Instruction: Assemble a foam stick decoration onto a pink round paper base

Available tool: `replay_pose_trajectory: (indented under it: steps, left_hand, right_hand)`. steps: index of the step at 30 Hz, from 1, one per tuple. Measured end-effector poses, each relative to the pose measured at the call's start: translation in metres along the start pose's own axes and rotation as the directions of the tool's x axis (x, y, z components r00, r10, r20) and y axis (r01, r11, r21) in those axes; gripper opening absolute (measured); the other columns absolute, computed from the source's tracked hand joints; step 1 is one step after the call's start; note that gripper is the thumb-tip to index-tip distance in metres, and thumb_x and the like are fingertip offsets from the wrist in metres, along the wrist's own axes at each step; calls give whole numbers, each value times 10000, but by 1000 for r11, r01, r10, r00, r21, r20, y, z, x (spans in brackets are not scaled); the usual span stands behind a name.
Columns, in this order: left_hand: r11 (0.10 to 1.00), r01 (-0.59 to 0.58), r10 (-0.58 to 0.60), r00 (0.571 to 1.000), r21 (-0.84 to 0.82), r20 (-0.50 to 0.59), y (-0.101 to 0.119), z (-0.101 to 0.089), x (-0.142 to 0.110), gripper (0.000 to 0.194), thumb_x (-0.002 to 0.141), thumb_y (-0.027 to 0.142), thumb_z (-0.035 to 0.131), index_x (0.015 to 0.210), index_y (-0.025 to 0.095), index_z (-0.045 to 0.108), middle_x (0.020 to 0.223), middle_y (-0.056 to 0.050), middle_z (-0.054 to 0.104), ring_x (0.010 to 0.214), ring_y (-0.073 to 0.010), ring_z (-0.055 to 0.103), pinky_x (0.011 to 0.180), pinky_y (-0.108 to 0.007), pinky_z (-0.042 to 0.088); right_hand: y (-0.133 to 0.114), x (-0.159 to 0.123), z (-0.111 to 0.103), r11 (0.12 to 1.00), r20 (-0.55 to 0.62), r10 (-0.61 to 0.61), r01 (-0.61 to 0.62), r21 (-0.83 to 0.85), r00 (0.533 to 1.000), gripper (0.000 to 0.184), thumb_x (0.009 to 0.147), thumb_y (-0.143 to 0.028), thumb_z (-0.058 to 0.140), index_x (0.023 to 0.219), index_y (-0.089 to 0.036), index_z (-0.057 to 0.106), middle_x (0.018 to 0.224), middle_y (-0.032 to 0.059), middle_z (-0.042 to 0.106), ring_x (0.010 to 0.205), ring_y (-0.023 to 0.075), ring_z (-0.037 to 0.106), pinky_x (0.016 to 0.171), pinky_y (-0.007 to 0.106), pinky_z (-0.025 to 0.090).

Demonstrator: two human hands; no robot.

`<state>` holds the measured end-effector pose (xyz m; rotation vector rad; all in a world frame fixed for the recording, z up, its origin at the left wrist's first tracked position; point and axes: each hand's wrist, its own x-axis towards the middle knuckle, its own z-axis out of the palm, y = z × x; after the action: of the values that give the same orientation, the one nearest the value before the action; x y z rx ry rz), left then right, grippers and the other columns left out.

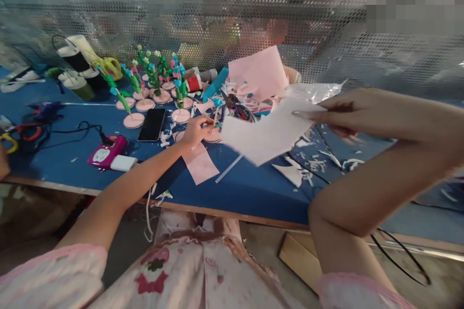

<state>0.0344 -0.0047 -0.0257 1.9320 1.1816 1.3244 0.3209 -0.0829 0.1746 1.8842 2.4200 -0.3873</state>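
Observation:
My left hand [197,132] is closed in a pinch around a thin wooden stick [216,115], just over a round pink base [212,136]. Whether the stick is joined to that base I cannot tell. Between the thumb and fingers of my right hand [337,115] is a pale, irregularly cut sheet of paper [268,133], raised above the table. Below my left wrist lies a pink paper piece [201,163], with a narrow translucent strip [229,169] to its right. Several small green and blue craft plants [180,91] stand on round pink bases to the left.
A black phone [152,124], a pink plug box [108,152] with a white charger and scissors [27,133] lie left on the blue table [232,195]. Behind the sheet are a larger pink sheet [258,72] and scraps. Cables cross the right side; perforated metal [203,29] stands behind.

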Motion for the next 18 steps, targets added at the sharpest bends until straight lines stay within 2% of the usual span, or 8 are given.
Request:
replay_pose_trajectory:
  steps: [2, 4, 6, 8, 11, 13, 16, 18]
  left_hand:
    - [999, 5, -4, 1000, -44, 11, 0, 0, 0, 98, 746, 243, 633, 725, 154, 667, 737, -44, 682, 705, -162, 628, 642, -260, 488]
    - [998, 10, -9, 1000, -65, 15, 0, 0, 0, 100, 744, 244, 635, 715, 153, 664, 719, -39, 676, 689, -156, 624, 628, -252, 484]
    - [999, 24, -24, 1000, -44, 9, 1, 0, 1, 71, 731, 215, 642, 713, 150, 665, 720, -37, 681, 693, -155, 626, 640, -249, 483]
    - [999, 39, -39, 999, -24, 13, 2, 0, 1, 46, 717, 186, 644, 725, 147, 667, 732, -38, 688, 700, -156, 630, 644, -247, 482]
    - [999, 34, -33, 999, -25, 28, 2, 0, 1, 50, 713, 181, 640, 741, 147, 665, 742, -43, 692, 697, -157, 634, 637, -245, 484]
    - [1000, 18, -18, 1000, -21, 14, 1, 0, 1, 59, 719, 198, 639, 737, 148, 664, 744, -46, 691, 702, -159, 634, 642, -249, 486]
    - [1000, 0, 0, 1000, -28, -1, 1, 0, 0, 101, 738, 246, 632, 721, 152, 662, 724, -43, 684, 691, -159, 629, 626, -250, 481]
    - [999, 4, -4, 1000, -32, 4, 1, 0, 0, 111, 743, 255, 629, 714, 153, 661, 713, -39, 681, 681, -158, 626, 615, -249, 478]
  right_hand:
    - [6, 6, 0, 991, -5, 113, -114, -67, 994, 700, 727, -811, 251, 471, -197, 468, 490, 40, 530, 471, 127, 475, 588, 343, 396]
    - [6, 7, 0, 988, -13, 130, -130, -82, 991, 675, 746, -783, 278, 468, -196, 461, 499, 43, 532, 484, 127, 476, 602, 342, 394]
    - [1, 3, -1, 999, 57, 27, -25, -26, 998, 677, 700, -818, 296, 486, -200, 472, 483, 29, 507, 479, 126, 466, 589, 333, 399]
    - [-7, -3, -2, 994, 156, -97, 86, 72, 983, 677, 647, -849, 325, 532, -206, 501, 477, 11, 484, 475, 125, 459, 568, 320, 405]
    - [-11, -6, -3, 981, 215, -159, 130, 140, 964, 658, 629, -849, 360, 605, -214, 531, 492, 0, 492, 478, 127, 463, 544, 308, 400]
    - [-7, -2, -3, 990, 156, -123, 110, 89, 980, 658, 652, -839, 347, 594, -206, 520, 506, 14, 515, 491, 130, 470, 555, 316, 393]
    - [2, 6, -1, 1000, 3, 5, -5, -12, 1000, 669, 704, -811, 317, 510, -191, 480, 502, 41, 527, 489, 128, 462, 573, 330, 376]
    - [2, 7, 0, 999, -28, 23, -23, -22, 999, 675, 715, -801, 316, 480, -189, 474, 495, 46, 525, 478, 126, 457, 567, 330, 373]
